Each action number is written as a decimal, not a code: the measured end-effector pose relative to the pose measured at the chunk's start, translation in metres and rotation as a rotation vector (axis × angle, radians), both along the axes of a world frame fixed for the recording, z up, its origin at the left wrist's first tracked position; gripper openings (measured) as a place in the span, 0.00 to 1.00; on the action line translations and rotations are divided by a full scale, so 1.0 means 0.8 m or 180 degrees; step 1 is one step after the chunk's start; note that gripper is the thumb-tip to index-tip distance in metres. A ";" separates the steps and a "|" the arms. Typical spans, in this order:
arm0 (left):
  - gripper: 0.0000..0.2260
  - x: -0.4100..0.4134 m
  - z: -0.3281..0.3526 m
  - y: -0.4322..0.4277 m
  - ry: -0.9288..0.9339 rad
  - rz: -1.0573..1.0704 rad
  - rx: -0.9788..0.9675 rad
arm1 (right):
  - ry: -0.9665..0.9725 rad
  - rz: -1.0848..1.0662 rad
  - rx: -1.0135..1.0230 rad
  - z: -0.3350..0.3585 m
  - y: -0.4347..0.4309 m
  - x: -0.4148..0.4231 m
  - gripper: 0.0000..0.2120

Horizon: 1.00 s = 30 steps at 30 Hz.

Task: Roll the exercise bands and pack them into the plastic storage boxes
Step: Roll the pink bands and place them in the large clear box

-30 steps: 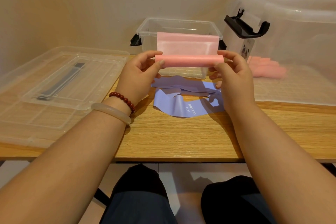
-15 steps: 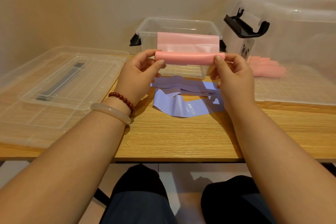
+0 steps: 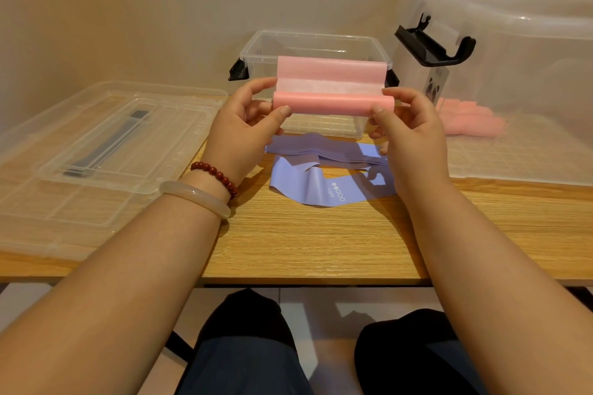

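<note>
On the wooden table [image 3: 321,244], a large storage box [image 3: 529,74] holding pink rolls [image 3: 471,120] stands right of the small clear box [image 3: 316,37], and a flat clear lid [image 3: 106,151] lies to that box's left. A purple band [image 3: 308,183] (printed "Light") lies crumpled just in front of the small box. Before its front wall, off the table, the pink band [image 3: 333,102] is half rolled, the left hand [image 3: 240,135] and right hand [image 3: 414,135] each pinching one end of the roll between thumb and fingers.
</note>
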<state>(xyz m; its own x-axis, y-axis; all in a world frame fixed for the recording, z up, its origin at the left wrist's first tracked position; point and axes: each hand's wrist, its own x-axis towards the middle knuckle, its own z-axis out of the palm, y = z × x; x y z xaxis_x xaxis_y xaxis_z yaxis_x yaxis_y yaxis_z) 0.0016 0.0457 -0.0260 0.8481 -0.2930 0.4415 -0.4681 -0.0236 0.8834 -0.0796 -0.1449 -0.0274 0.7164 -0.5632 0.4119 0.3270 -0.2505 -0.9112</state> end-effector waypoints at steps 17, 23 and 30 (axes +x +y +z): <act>0.08 0.007 -0.006 -0.002 -0.0162 0.0285 0.0062 | 0.0003 0.0099 -0.0031 0.001 0.001 -0.002 0.11; 0.05 0.015 -0.010 0.000 -0.0372 0.0436 0.0146 | -0.0104 0.0052 -0.0112 0.000 0.001 -0.003 0.08; 0.03 0.009 -0.006 0.001 -0.0436 0.0470 0.0012 | -0.0170 -0.0270 -0.0356 -0.002 -0.001 -0.001 0.03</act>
<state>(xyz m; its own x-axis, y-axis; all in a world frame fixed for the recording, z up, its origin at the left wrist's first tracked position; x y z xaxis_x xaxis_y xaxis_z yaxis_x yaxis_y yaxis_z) 0.0088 0.0464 -0.0306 0.8140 -0.1718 0.5549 -0.5751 -0.1042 0.8114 -0.0808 -0.1457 -0.0293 0.6435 -0.5693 0.5116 0.3476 -0.3782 -0.8580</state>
